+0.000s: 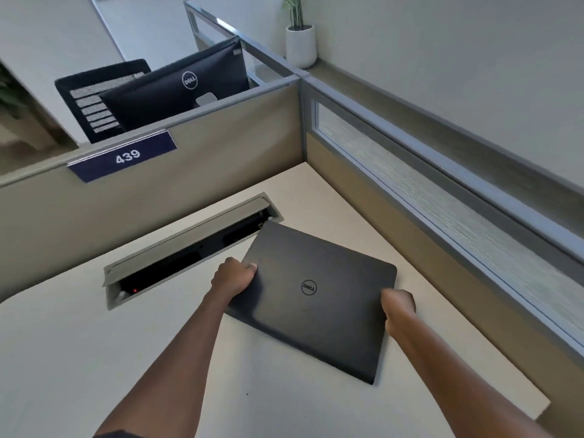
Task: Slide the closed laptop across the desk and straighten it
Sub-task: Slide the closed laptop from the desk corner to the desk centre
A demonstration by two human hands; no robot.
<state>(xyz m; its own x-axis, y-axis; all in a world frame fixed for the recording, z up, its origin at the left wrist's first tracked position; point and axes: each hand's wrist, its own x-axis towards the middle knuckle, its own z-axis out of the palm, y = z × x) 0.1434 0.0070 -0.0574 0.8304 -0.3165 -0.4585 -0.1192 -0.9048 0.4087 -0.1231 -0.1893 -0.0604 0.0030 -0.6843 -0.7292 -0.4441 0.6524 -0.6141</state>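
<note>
The closed, matte black laptop with the round logo on its lid lies flat on the pale off-white desk, near the corner where the beige cubicle partitions meet. The person has both hands on it: the left hand is clamped over its left edge, thumb on the lid, and the right hand is curled around the right edge, fingers tucked under or behind (I cannot see the fingertips themselves).

As I judge it, the job is only partly done. The laptop sits skewed, turned at an angle to the desk edges and the partitions, so the straightening is yet to come, and probably some sliding too.

Its far corner reaches right up to the long grey recessed cable tray with the lifted flap, and appears to overlap the opening slightly. That is the thing to watch: a push further that way could catch the corner on the raised flap or tip it into the slot. The right-hand partition with the frosted glass strip is near but apart. A navy plate numbered 439 hangs on the far partition; beyond it stand a black monitor back and a white potted plant, both well clear.
</note>
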